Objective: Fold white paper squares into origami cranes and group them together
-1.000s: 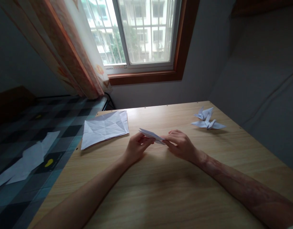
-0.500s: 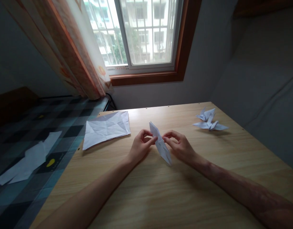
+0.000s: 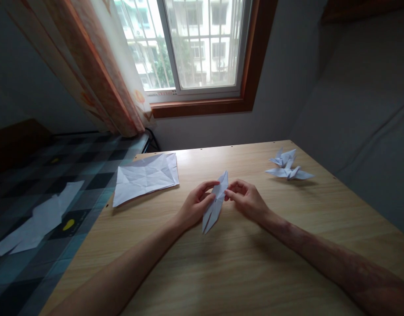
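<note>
A long, diamond-shaped piece of folded white paper (image 3: 217, 201) is held just above the table, its near end split into two narrow points. My left hand (image 3: 199, 201) grips its left edge, fingers behind or along the upper part and thumb on the face. On the other side, my right hand (image 3: 246, 198) pinches the right edge between thumb and fingertips; its other fingers are curled. Two folded paper cranes (image 3: 290, 172) stand at the far right of the table. Creased white paper sheets (image 3: 147, 175) lie at the far left.
The wooden table (image 3: 195, 276) reaches toward the wall under a barred window (image 3: 205, 48). To the left is a bed with a checked cover (image 3: 99, 162), on which cut paper pieces (image 3: 45, 221) lie. A patterned curtain (image 3: 99, 66) hangs beside the window.
The folded paper has turned: its far tip now leans right and its split near end points down-left, with its face toward me. Both hands stay nearly in place.
</note>
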Demonstrator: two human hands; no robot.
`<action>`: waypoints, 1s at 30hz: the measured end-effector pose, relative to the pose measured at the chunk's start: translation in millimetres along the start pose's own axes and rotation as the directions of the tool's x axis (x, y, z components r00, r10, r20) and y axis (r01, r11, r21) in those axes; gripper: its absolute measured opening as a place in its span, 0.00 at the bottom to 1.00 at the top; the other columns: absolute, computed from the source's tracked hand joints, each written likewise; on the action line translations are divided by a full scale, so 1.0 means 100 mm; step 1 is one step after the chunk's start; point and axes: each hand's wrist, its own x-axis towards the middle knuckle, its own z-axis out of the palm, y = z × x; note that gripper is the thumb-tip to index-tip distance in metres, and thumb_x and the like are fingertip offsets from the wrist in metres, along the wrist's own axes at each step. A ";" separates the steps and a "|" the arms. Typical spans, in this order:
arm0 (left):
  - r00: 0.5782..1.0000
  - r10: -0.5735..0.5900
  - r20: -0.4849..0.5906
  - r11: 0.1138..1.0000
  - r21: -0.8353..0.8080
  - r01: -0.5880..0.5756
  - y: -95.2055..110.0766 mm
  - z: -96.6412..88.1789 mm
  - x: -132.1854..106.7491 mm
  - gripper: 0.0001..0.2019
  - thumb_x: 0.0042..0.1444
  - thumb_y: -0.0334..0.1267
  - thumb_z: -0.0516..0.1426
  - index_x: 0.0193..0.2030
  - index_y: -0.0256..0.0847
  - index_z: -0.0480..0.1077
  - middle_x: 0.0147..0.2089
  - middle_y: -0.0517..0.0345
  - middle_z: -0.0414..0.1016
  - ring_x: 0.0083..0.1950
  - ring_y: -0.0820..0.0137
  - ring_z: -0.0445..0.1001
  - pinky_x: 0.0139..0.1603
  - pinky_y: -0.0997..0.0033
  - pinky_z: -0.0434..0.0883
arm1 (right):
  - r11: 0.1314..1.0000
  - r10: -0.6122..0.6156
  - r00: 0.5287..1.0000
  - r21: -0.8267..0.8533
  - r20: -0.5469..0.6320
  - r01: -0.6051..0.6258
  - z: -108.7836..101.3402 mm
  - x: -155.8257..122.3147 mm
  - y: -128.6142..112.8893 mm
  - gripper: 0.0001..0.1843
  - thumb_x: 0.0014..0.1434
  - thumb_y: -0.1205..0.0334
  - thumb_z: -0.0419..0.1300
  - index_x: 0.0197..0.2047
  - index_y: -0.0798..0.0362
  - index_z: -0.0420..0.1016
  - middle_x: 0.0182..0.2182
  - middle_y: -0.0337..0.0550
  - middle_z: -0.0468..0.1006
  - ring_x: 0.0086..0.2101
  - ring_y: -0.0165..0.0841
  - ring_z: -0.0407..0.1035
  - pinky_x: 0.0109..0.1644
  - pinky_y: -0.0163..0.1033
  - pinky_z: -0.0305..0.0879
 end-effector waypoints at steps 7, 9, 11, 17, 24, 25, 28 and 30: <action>0.994 0.106 0.017 0.993 0.050 -0.107 0.02 0.03 0.00 0.19 0.71 0.48 0.64 0.63 0.43 0.72 0.61 0.47 0.80 0.44 0.68 0.81 0.37 0.74 0.76 | 0.996 0.023 0.999 -0.087 0.024 -0.021 -0.02 0.01 0.01 0.17 0.62 0.47 0.74 0.45 0.50 0.81 0.35 0.44 0.88 0.37 0.41 0.83 0.42 0.43 0.77; 0.996 0.087 0.013 0.996 0.024 -0.087 0.01 0.04 0.00 0.18 0.71 0.48 0.64 0.61 0.44 0.70 0.59 0.49 0.80 0.39 0.72 0.79 0.33 0.77 0.73 | 0.994 0.008 0.999 -0.105 0.050 -0.003 -0.01 0.00 0.01 0.17 0.63 0.49 0.73 0.48 0.50 0.82 0.37 0.44 0.88 0.37 0.40 0.82 0.41 0.42 0.77; 0.997 0.081 -0.003 0.996 0.032 -0.080 0.00 0.06 0.00 0.17 0.70 0.49 0.65 0.58 0.44 0.69 0.56 0.51 0.79 0.40 0.71 0.79 0.33 0.77 0.73 | 0.995 -0.021 0.999 -0.095 0.050 0.026 0.00 -0.01 0.03 0.17 0.64 0.49 0.73 0.49 0.50 0.81 0.37 0.43 0.87 0.37 0.39 0.81 0.42 0.42 0.76; 0.975 0.196 -0.108 0.928 0.342 -0.149 0.00 0.05 -0.01 0.14 0.67 0.49 0.67 0.41 0.40 0.76 0.47 0.52 0.74 0.42 0.69 0.76 0.41 0.71 0.79 | 0.999 -0.037 0.999 -0.039 -0.039 0.036 0.02 -0.01 0.13 0.25 0.64 0.46 0.73 0.56 0.48 0.73 0.32 0.38 0.83 0.34 0.38 0.79 0.41 0.42 0.75; 0.969 0.243 -0.049 0.904 0.373 -0.208 0.06 0.09 -0.01 0.14 0.65 0.48 0.70 0.44 0.39 0.79 0.47 0.51 0.76 0.46 0.65 0.78 0.48 0.66 0.78 | 0.997 -0.011 0.999 0.071 -0.049 0.015 0.02 -0.03 0.14 0.30 0.61 0.44 0.77 0.58 0.46 0.71 0.33 0.36 0.83 0.34 0.37 0.80 0.42 0.41 0.76; 0.966 0.254 -0.039 0.892 0.395 -0.219 0.07 0.09 0.00 0.14 0.64 0.48 0.71 0.43 0.39 0.78 0.46 0.51 0.76 0.46 0.65 0.77 0.49 0.67 0.77 | 0.996 -0.005 0.999 0.090 -0.040 0.008 0.02 -0.03 0.14 0.30 0.60 0.44 0.77 0.56 0.46 0.71 0.34 0.37 0.84 0.34 0.37 0.80 0.41 0.41 0.76; 0.963 0.269 -0.008 0.877 0.415 -0.242 0.08 0.08 0.00 0.14 0.66 0.48 0.69 0.41 0.39 0.77 0.46 0.50 0.76 0.46 0.66 0.76 0.49 0.67 0.76 | 0.990 0.007 1.000 0.142 -0.003 -0.007 0.04 -0.05 0.12 0.29 0.59 0.44 0.79 0.50 0.46 0.69 0.36 0.39 0.86 0.36 0.38 0.82 0.42 0.41 0.77; 0.963 0.270 0.008 0.880 0.404 -0.250 0.08 0.07 0.00 0.14 0.68 0.48 0.67 0.40 0.39 0.76 0.46 0.50 0.77 0.48 0.65 0.76 0.51 0.66 0.75 | 0.986 0.014 1.000 0.163 0.008 -0.015 0.04 -0.05 0.11 0.28 0.59 0.44 0.79 0.49 0.46 0.69 0.37 0.40 0.87 0.38 0.39 0.83 0.44 0.42 0.77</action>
